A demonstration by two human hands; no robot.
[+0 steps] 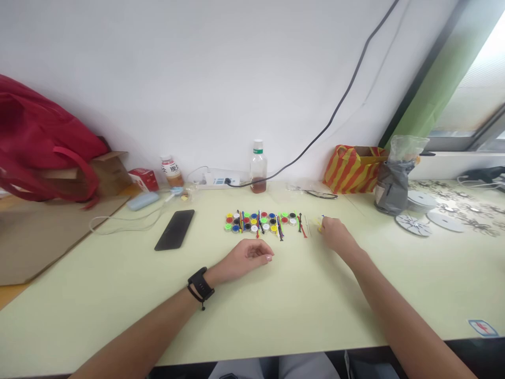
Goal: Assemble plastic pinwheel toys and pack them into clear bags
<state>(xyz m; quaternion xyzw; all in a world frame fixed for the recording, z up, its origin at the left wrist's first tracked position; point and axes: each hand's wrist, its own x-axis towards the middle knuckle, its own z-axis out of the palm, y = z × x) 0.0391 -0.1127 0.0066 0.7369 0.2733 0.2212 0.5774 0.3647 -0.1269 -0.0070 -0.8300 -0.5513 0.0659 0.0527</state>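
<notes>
My left hand (250, 255) rests on the table with its fingers curled in and the thumb close to the fingertips; I see nothing in it. Just beyond it lie rows of small round coloured discs (253, 229), with thin coloured plastic strips (279, 227) between and across them. More strips, green and red (303, 226), lie at the right end, beside a pale thin stick (307, 225). Further right, my right hand (337, 234) has its fingers closed at the tabletop over small yellow pieces (320, 227). A bit of blue shows there too. The fingertips are mostly hidden.
A black phone (175, 230) and a white cable (126, 231) lie left. Behind stand a bottle (258, 168), a power strip (221, 179) and a striped bag (351, 169). At right are a grey bag (392, 187) and slotted discs (413, 225); cardboard (51, 237) lies far left.
</notes>
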